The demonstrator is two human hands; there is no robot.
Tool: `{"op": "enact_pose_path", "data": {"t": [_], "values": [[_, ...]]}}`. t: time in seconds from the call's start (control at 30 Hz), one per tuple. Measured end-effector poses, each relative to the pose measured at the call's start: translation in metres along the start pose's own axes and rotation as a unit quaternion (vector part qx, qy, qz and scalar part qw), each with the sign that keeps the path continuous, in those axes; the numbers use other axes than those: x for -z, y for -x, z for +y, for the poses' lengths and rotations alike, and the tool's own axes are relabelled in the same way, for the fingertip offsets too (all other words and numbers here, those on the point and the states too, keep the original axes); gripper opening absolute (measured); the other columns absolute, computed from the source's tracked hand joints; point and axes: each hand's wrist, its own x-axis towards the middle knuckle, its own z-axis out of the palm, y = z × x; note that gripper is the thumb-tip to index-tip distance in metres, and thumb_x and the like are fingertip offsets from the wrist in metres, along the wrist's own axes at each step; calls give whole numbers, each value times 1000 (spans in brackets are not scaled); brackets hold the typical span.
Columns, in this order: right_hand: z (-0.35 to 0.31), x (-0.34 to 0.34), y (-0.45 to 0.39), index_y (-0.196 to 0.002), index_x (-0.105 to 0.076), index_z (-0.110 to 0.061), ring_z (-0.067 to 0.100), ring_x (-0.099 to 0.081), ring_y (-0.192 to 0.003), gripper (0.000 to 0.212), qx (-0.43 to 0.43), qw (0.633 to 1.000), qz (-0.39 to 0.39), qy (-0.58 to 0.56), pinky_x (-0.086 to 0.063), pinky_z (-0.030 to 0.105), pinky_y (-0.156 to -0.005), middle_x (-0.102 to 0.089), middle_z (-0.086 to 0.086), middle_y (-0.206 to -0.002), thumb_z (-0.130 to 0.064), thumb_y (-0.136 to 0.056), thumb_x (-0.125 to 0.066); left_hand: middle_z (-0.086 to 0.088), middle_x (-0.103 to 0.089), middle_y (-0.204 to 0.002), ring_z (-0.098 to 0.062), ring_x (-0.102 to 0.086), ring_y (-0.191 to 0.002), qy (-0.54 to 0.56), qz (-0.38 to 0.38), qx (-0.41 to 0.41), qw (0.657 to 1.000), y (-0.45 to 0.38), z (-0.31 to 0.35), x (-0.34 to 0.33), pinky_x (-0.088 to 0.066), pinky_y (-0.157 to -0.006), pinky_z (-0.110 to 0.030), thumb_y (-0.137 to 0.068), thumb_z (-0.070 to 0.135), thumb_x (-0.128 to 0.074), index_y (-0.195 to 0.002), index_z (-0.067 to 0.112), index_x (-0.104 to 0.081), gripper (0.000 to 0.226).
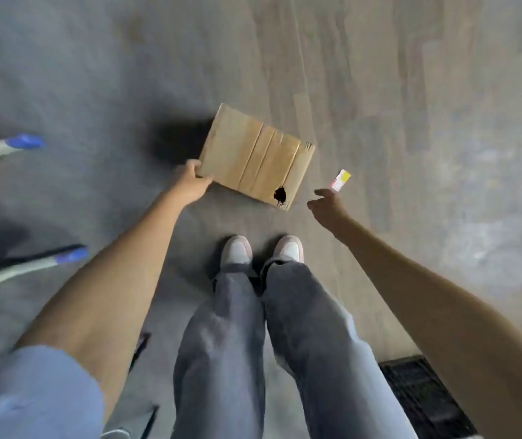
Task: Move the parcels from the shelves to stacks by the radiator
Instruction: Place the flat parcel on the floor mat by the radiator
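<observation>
The flat brown cardboard parcel point(256, 156) sits mid-frame above the grey floor point(411, 90). The left hand point(191, 182) pinches its lower-left corner — the right hand point(328, 202) hangs loose, fingers apart, holding nothing. Best to bring the right hand under the torn corner so the parcel stays level.

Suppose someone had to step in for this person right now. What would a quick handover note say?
Left hand: grips the near-left corner of the cardboard parcel.
Right hand: open, holds nothing, just off the parcel's right end.
Parcel: over the floor, taped, with a hole torn near one corner; whether it rests on the floor is unclear.
A small yellow-and-white label lies beside the right hand.
Done: this parcel is off the shelves.
Left: no radiator or stack in view; carry it there.
</observation>
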Motion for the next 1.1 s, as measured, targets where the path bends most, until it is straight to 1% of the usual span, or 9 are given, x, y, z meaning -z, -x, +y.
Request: {"op": "enact_pose_path", "data": {"t": [0.07, 0.17, 0.2, 0.27, 0.4, 0.6, 0.77, 0.93, 1.1], "values": [[0, -26, -42, -130, -43, -1, 19, -50, -96, 45, -16, 1000, 1, -4, -43, 20, -78, -56, 11, -114, -16, -90, -55, -18, -30, -146, -32, -33, -133, -32, 73, -11, 997, -42, -11, -5, -30, -111, -40, -93, 32, -51, -144, 13, -25, 60], [6, -70, -87, -85, -56, -13, 18, -51, -80, 5, -40, 997, -32, -54, -41, 14, -52, -52, 5, -87, -12, -84, -61, -11, -25, -153, -27, -27, -139, -12, 75, 11, 997, -84, -25, -19, -24, -114, -37, -94, 42, -46, -147, 16, -22, 64], [10, -78, -97, -76, -53, -16, 17, -52, -72, 11, -59, 996, -20, -60, -41, 14, -48, -53, 5, -82, -13, -82, -62, -7, -28, -153, -25, -30, -139, 9, 56, 27, 998, -88, -25, -25, -26, -113, -35, -94, 44, -45, -147, 16, -25, 63], [14, -83, -101, -88, -57, -10, 19, -55, -68, 16, -80, 993, 21, -84, -41, 11, -39, -58, 8, -86, -20, -80, -66, -6, -34, -150, -23, -36, -135, 46, 54, 32, 997, -86, -19, -34, -31, -108, -30, -93, 40, -47, -145, 14, -32, 59], [26, -64, -82, -114, -51, -5, 32, -60, -104, 47, -116, 990, 81, -29, -47, 33, -79, -62, 14, -114, -34, -81, -67, -5, -29, -151, -26, -34, -135, 75, 47, 64, 994, -55, 0, -34, -33, -110, -37, -89, 44, -52, -146, 15, -25, 70], [18, 5, 14, -91, -58, -7, 34, -62, -93, 33, -118, 988, 96, 25, -37, 30, -64, -62, 12, -90, -33, -74, -70, -7, -44, -138, -29, -45, -124, 101, 19, 85, 991, 36, 38, -4, -39, -106, -40, -87, 36, -55, -133, 20, -50, 49], [-48, 98, 142, -104, -56, -7, 33, -60, -100, 46, -71, 985, 158, 11, -40, 32, -71, -64, 12, -105, -37, -73, -72, 1, -43, -139, -18, -45, -114, 194, 0, 16, 981, 159, 117, 64, -35, -85, -30, -91, 24, -53, -139, 26, -35, 51], [-100, 199, 275, -106, -54, -7, 33, -59, -104, 45, -7, 973, 225, -50, -41, 32, -77, -64, 13, -108, -36, -76, -71, 0, -41, -141, -26, -44, -125, 210, -66, -54, 974, 294, 200, 133, -34, -102, -46, -94, 23, -51, -141, 29, -27, 53], [-114, 287, 367, -102, -54, -7, 33, -60, -99, 41, 17, 946, 300, -121, -37, 30, -73, -65, 12, -103, -32, -74, -70, -8, -51, -123, -18, -49, -90, 163, -121, -133, 970, 388, 295, 166, -33, -103, -46, -95, 18, -48, -142, 24, -29, 51]]}}
